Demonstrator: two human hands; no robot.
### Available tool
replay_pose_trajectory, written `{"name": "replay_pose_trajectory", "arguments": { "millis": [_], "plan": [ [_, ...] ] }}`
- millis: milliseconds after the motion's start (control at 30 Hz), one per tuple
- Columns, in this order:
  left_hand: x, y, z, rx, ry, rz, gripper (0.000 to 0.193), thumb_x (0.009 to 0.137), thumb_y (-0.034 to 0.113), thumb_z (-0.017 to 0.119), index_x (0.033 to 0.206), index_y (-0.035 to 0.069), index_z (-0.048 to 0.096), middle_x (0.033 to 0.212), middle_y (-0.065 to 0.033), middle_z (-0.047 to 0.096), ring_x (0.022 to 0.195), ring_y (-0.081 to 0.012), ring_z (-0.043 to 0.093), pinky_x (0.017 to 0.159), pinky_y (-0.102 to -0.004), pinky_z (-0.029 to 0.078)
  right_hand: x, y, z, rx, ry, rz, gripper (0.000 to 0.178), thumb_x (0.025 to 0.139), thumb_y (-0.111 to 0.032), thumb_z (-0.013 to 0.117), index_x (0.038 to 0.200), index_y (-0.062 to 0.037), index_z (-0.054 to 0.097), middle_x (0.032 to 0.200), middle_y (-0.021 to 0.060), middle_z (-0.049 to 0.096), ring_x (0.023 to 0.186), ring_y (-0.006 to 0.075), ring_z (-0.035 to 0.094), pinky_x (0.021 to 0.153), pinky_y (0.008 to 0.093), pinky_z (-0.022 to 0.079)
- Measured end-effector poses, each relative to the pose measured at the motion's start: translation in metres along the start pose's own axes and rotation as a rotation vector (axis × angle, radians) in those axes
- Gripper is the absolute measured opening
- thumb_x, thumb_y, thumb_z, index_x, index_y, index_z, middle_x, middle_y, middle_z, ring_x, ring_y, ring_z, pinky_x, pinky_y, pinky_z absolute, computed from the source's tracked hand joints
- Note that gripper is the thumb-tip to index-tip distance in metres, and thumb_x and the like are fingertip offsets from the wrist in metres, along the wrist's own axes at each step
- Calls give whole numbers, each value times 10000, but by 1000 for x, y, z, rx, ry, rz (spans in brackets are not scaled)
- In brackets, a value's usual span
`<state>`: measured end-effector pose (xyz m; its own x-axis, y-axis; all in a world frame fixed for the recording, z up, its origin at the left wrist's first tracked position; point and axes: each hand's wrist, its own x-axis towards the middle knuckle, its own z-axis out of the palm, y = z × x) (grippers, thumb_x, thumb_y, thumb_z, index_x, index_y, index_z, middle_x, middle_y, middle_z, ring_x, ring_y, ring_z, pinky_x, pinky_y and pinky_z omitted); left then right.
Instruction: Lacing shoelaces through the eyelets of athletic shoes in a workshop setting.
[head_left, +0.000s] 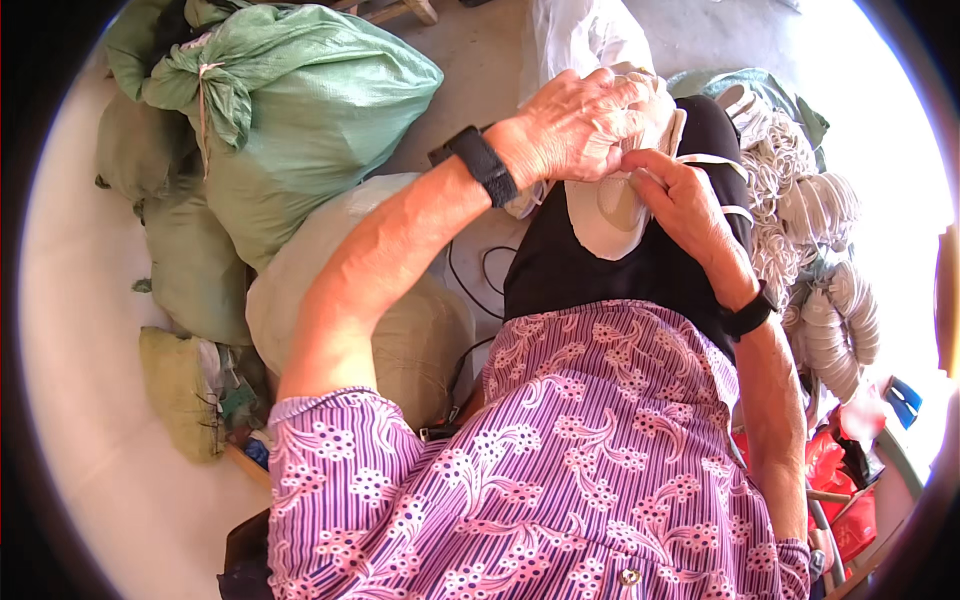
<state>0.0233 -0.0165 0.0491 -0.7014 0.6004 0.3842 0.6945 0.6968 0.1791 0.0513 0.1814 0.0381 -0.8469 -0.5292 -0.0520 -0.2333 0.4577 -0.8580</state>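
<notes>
A white lace-up shoe [607, 228] lies on my lap over dark trousers, its rounded toe toward me. My left hand [585, 125] is closed over the upper part of the shoe, fingers bent around its opening. Beside it, my right hand [685, 200] pinches at the lacing area, thumb and forefinger together. A flat white shoelace [715, 160] runs out past the right hand and trails over my leg. The fingertips cover the eyelets, so where the lace passes through is hidden.
Big green woven sacks [310, 110] and a pale sack [430, 330] stand to the left. On the right hang bundles of white laces [825, 210], with red plastic bags [850, 510] lower down. A white plastic bag [590, 40] lies ahead. A black cable [480, 270] crosses the floor.
</notes>
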Motion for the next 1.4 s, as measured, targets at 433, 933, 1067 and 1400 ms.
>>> {"name": "replay_pose_trajectory", "arguments": {
  "millis": [433,933,1067,1400],
  "plan": [
    [6,-16,-24,-365,-443,24,277,650,279,709,777,49,619,929,-111,556,855,-318,588,729,-423,478,-4,-16,-6,-13,-93,129,174,871,-81,557,1024,-54,635,692,36,591,656,75,532,636,247,450],
    [-40,5,10,-436,286,-77,226,629,144,743,824,92,640,887,-29,521,839,-235,576,684,-364,488,47,-47,-18,-485,-276,-19,167,843,-190,601,934,-78,686,731,153,647,657,305,641,612,348,489],
    [-41,9,8,-386,286,-89,234,635,158,740,832,90,634,875,-37,515,818,-245,570,689,-373,484,53,-31,-17,-443,-317,-115,147,839,-122,603,944,-38,660,725,133,634,650,185,614,649,308,471],
    [-38,12,9,-571,253,-155,167,653,60,610,819,48,598,868,-84,488,783,-254,529,660,-343,463,61,-11,-57,-512,31,-31,157,838,-199,580,885,-100,693,770,139,660,718,301,654,656,358,501]
  ]
}}
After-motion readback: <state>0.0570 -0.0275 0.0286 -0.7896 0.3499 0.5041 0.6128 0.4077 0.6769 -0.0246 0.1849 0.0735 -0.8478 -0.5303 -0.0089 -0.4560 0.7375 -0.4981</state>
